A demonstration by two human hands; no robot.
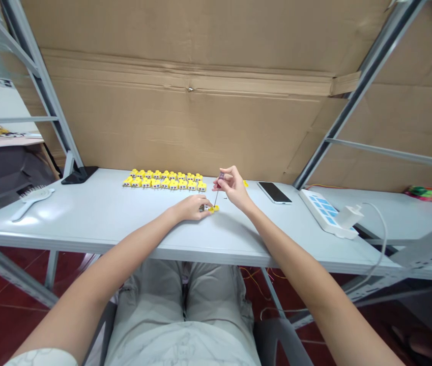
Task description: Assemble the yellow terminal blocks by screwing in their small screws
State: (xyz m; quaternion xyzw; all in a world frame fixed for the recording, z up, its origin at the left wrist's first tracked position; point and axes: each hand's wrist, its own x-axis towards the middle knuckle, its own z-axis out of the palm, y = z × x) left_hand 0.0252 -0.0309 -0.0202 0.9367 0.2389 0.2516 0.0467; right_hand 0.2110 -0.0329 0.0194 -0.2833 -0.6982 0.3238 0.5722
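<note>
My left hand (195, 207) rests on the table with its fingers closed on a small yellow part (214, 208), which also shows some white and dark bits near the fingertips. In my right hand (233, 185) is a thin screwdriver (216, 197), held upright by its handle. Its tip comes down at the yellow part; whether it sits in a screw is too small to tell. Beyond my left hand, two rows of similar yellow parts (165, 182) are lined up on the table.
A phone (275, 193) lies to the right, then a white power strip (326, 213) with a plugged-in charger (349, 217) and cable. At the left end of the table (97, 218) lies a hairbrush (32, 200). Cardboard (185, 122) and grey metal posts stand behind.
</note>
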